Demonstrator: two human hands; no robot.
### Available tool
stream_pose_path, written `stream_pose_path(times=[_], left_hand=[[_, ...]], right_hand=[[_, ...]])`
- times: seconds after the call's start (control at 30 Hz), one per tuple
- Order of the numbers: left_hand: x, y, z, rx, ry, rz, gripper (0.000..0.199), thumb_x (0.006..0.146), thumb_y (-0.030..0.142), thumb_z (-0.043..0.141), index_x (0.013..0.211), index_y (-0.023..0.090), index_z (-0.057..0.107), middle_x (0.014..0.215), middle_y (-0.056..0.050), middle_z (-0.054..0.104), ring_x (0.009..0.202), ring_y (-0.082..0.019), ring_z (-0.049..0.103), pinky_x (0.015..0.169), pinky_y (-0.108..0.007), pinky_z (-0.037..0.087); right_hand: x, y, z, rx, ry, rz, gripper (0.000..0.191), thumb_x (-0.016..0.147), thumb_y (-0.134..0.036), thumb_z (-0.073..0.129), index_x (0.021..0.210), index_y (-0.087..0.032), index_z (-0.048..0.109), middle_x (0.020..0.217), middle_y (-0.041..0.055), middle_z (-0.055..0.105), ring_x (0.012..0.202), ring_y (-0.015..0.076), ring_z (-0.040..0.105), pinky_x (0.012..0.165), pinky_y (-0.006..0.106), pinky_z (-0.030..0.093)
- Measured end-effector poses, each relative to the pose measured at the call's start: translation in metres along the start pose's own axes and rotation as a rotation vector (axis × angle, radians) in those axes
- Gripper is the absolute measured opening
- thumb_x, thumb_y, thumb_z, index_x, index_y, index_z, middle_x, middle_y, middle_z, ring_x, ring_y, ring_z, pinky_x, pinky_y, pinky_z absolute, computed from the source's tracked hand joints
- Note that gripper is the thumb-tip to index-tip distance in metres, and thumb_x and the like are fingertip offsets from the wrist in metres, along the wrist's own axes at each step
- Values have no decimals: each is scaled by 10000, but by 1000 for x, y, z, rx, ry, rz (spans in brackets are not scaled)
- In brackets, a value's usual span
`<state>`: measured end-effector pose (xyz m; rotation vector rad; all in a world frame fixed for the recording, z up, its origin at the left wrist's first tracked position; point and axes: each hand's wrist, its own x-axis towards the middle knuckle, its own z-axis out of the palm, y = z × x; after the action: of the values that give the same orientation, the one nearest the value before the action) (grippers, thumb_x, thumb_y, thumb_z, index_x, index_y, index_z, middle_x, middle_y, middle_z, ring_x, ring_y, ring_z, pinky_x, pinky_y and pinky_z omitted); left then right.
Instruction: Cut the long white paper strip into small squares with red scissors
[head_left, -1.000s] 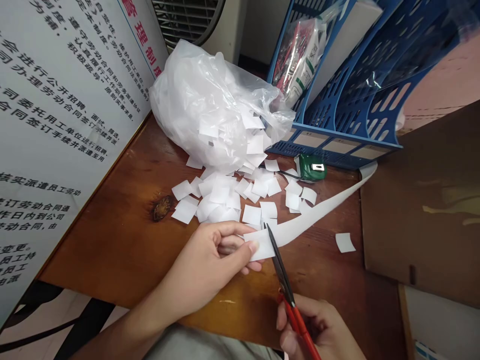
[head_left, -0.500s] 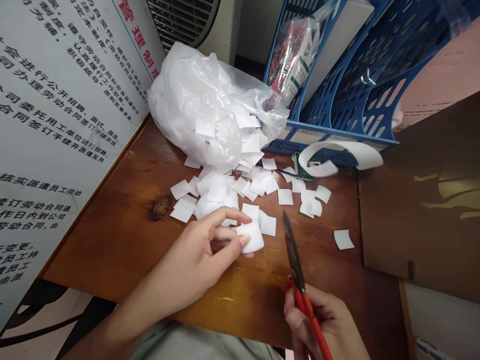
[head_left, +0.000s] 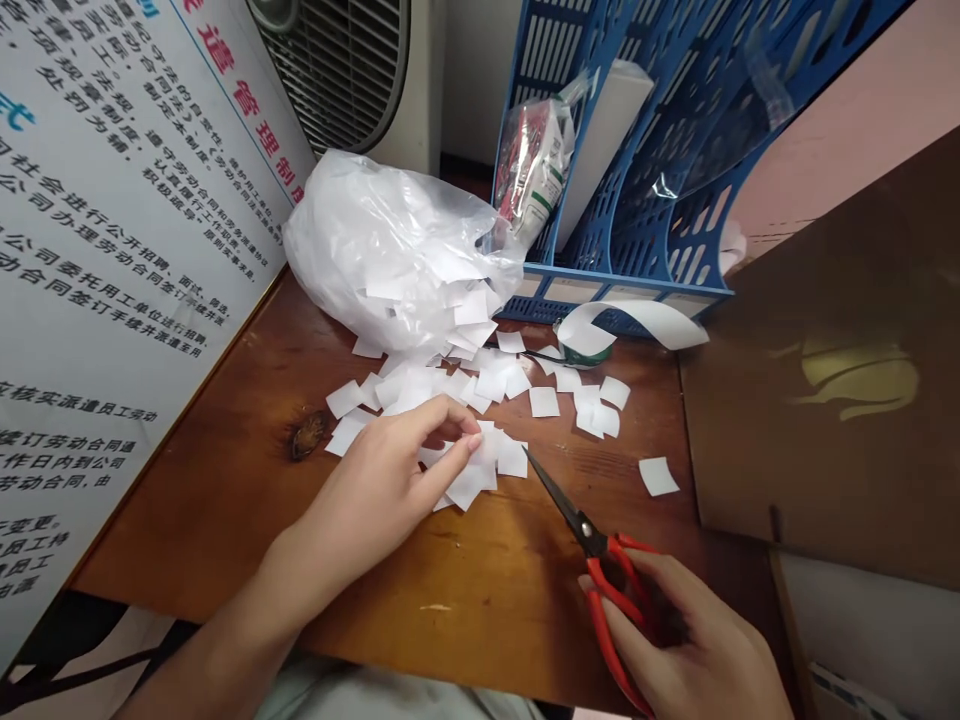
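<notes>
My left hand (head_left: 397, 470) is over the near edge of a pile of small white paper squares (head_left: 420, 385), thumb and index finger pinched together. Whether a paper lies between those fingertips is too unclear to tell. Red-handled scissors (head_left: 589, 535) are in my right hand (head_left: 697, 640), blades closed and pointing up-left at the squares. One lone square (head_left: 658, 477) lies on the right. Behind the pile, a translucent plastic bag (head_left: 375, 240) lies on its side with squares at its mouth.
On the wooden table (head_left: 465, 600), a curled white strip (head_left: 652, 322) lies before a blue file rack (head_left: 645, 285). A printed board (head_left: 112, 250) stands left, a fan (head_left: 337, 70) behind, a brown box (head_left: 825, 430) right.
The white square formerly between my left fingers is no longer visibly held up, and the fingers have closed together. My right hand has turned the scissors, their tip now leaning left toward the pile.
</notes>
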<state>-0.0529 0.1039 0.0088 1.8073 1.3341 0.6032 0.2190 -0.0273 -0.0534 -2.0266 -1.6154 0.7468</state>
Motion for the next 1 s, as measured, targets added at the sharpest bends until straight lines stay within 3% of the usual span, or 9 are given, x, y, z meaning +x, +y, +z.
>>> stream_pose_path(times=[0.13,0.2,0.3,0.4,0.5,0.6,0.7,0.83,1.0], left_hand=[[5,-3,0,65,45,-13,161,1044,363,513,1042,232,605,1012,28,712,993,-155,679,849,-241,457],[6,-2,0,97,12,-24,171,1052,361,483,1063,221,580,1006,3,713,976,-186,686,834,-278,463],[7,0,1,148,16,86,159,1055,303,455,1033,200,575,1187,-63,672,1199,-229,616,972,-322,440],[7,3,3,156,137,210,128,1036,240,483,979,190,586,1342,-89,586,1367,-229,486,1099,-330,370],[2,4,6,95,224,187,76,1019,238,522,1006,195,584,1154,-60,663,1148,-198,614,985,-297,441],[-6,1,8,-27,202,60,95,1010,292,560,1043,213,598,1027,-20,680,979,-168,651,836,-257,476],[-18,-2,7,-193,117,-66,170,1018,351,557,1153,258,603,1015,-8,653,934,-154,636,701,-231,464],[-35,-3,4,-348,-65,-88,168,1043,316,494,1154,279,614,924,1,586,820,-132,570,724,-232,456],[-41,-8,14,-417,-267,-112,231,1047,265,419,1059,235,647,949,-12,620,719,-125,526,652,-248,424]], right_hand=[[4,0,6,98,-1,110,355,888,-470,707,1145,-232,650,1104,52,729,953,211,707,854,268,532],[10,-12,6,223,9,197,344,883,-503,717,1038,-210,628,960,37,709,845,176,676,750,232,524],[32,-39,2,384,165,210,363,849,-484,772,834,-194,554,706,-24,564,621,101,510,558,186,421],[74,-63,-2,571,372,110,358,799,-423,837,876,-190,577,795,-2,648,687,118,597,622,203,475],[121,-79,-6,635,533,32,376,780,-429,845,897,-175,594,915,49,714,757,158,666,644,241,518],[139,-85,-12,623,496,-7,356,771,-398,845,943,-158,646,972,71,743,879,198,718,707,250,557],[112,-77,-18,450,342,-35,282,798,-346,805,1004,-190,692,1027,50,757,920,185,731,736,206,560],[45,-40,-17,180,176,83,407,835,-472,747,1157,-234,673,1056,43,758,903,204,742,706,224,568],[12,-6,3,-164,170,-103,340,901,-452,660,1175,-253,692,1181,44,704,970,228,710,807,319,550]])
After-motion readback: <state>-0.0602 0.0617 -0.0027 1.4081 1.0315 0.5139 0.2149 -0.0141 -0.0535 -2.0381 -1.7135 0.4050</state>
